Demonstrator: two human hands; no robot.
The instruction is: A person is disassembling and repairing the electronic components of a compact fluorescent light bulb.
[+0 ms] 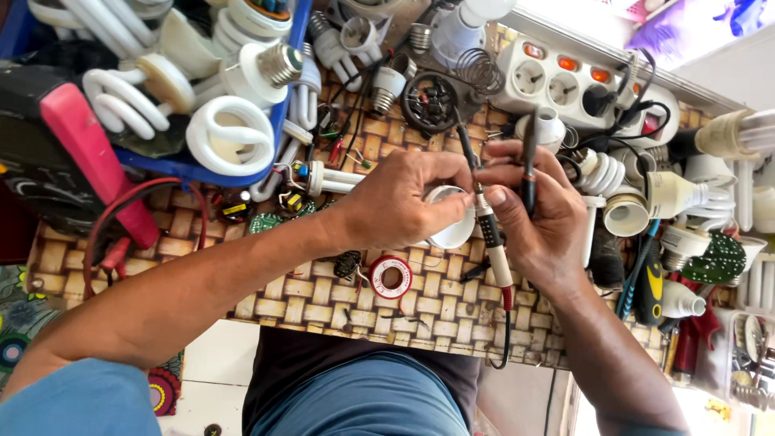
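White bulb base [456,230], red solder spool [391,277], tan basket-weave mat [420,311], blue tray [202,168].

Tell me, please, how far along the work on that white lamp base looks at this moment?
Done: the white lamp base is already off its tube and open. In hand: the left hand grips it while the right hand holds two probes, the red-tipped probe near its rim. Left: the base is still open, and the solder spool lies untouched on the woven mat.

White lamp base [452,230], two probes [492,242]
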